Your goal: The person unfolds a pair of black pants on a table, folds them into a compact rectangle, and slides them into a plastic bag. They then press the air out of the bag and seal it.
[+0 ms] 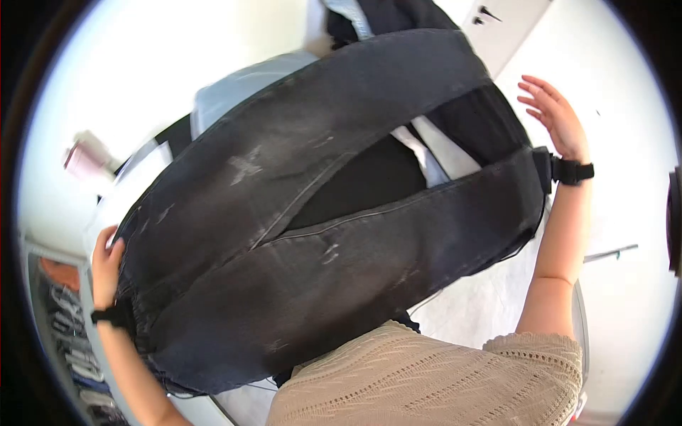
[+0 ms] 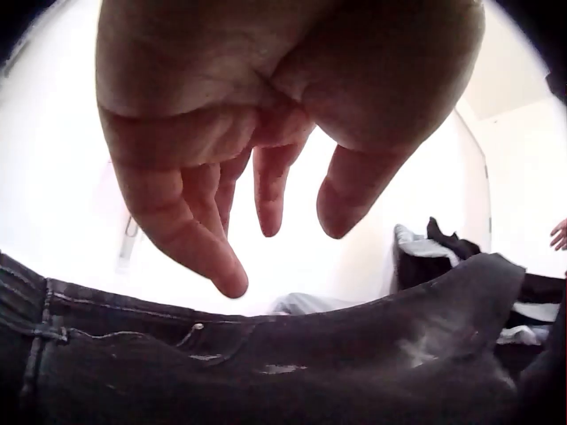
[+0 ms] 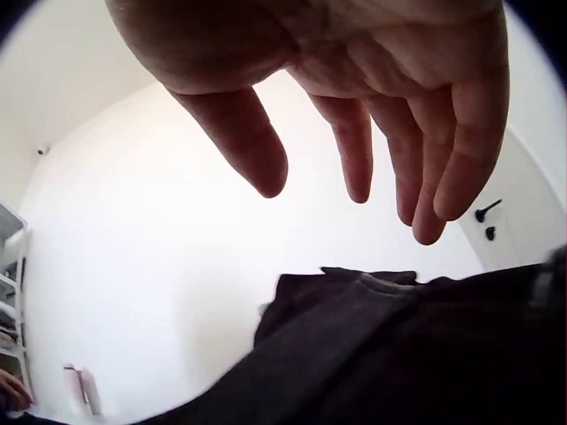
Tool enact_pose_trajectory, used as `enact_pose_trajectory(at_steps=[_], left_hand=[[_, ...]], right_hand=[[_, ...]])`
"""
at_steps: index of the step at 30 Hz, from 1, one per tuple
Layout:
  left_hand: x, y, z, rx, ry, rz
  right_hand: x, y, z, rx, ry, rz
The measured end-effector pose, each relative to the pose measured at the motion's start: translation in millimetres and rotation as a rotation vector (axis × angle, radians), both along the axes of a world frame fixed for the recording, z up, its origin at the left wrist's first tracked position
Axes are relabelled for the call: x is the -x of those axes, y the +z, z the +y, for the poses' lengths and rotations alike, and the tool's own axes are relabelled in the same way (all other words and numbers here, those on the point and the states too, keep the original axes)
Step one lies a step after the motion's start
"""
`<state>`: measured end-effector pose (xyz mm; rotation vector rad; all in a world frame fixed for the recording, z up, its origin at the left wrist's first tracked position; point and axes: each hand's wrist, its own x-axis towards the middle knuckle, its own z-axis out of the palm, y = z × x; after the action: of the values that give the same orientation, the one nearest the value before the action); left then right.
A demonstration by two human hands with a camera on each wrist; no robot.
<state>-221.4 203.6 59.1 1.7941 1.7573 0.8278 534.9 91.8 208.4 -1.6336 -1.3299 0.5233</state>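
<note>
A pair of dark faded jeans point(image 1: 234, 170) with pale scuffed patches is spread across the middle of the head view, waist toward the left and legs parting toward the right. Just beside the waist end is my left hand point(image 1: 106, 266). In the left wrist view its bent fingers point(image 2: 230, 279) hang apart above the jeans' waistband and pocket, holding nothing. Past the leg ends, my right hand point(image 1: 558, 124) is raised with its fingers spread. The right wrist view shows these fingers point(image 3: 430, 221) loose over dark cloth point(image 3: 337, 345), with nothing between them.
Behind the jeans lie a light blue garment point(image 1: 249, 85) and black clothing point(image 1: 405, 18). A pink object point(image 1: 89, 156) stands at the left, above a shelf unit of clothes point(image 1: 74, 341). A white door with a black handle point(image 1: 489, 14) is at the far right.
</note>
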Motion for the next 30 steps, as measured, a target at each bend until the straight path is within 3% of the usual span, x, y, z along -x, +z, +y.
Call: enact_pose_trajectory(at_steps=[2, 4, 7, 10, 11, 12, 16, 18, 20, 24, 26, 28, 30], left_hand=[[-13.3, 6.0, -30.2, -0.074, -0.054, 0.005], [-36.5, 28.4, -62.3, 0.082, -0.104, -0.001], [-43.4, 28.7, -89.5, 0.202, -0.137, -0.063], [-53.6, 22.6, -108.6, 0.220, -0.175, -0.029], [-58.4, 22.1, -115.2, 0.243, -0.163, 0.002], [-64.3, 22.9, -119.2, 0.268, -0.151, 0.031], [-56.9, -14.9, -132.6, 0.228, -0.221, -0.039], [-63.1, -13.5, -137.1, 0.173, -0.310, 0.056], [-63.8, -12.5, -140.2, 0.178, -0.298, 0.064], [-68.1, -4.4, -141.1, 0.242, -0.267, 0.073], [-68.7, -5.6, -140.4, 0.255, -0.271, 0.058], [-69.4, -12.3, -139.2, 0.211, -0.334, 0.116], [-71.9, -11.7, -139.3, 0.204, -0.337, 0.137]], right_hand=[[-9.0, -18.1, -33.4, 0.032, -0.110, -0.002], [-28.5, -43.8, -55.5, 0.181, -0.227, -0.079], [-51.6, -89.7, -70.5, 0.190, -0.353, -0.089], [-63.0, -102.2, -70.8, 0.200, -0.404, -0.201], [-63.4, -105.0, -68.4, 0.083, -0.321, -0.099], [-56.2, -99.2, -67.5, 0.078, -0.305, -0.099], [11.1, -30.6, -62.9, -0.128, -0.416, -0.594], [13.0, -1.1, -56.0, -0.174, -0.450, -0.551], [-15.0, 15.5, -45.1, -0.304, -0.422, -0.523], [-101.9, 28.2, -0.9, -0.249, -0.514, -0.546], [-153.3, 7.5, 24.7, -0.153, -0.556, -0.684], [-169.8, -28.6, 43.7, -0.025, -0.532, -0.613], [-172.0, -62.9, 51.6, 0.125, -0.382, -0.589]])
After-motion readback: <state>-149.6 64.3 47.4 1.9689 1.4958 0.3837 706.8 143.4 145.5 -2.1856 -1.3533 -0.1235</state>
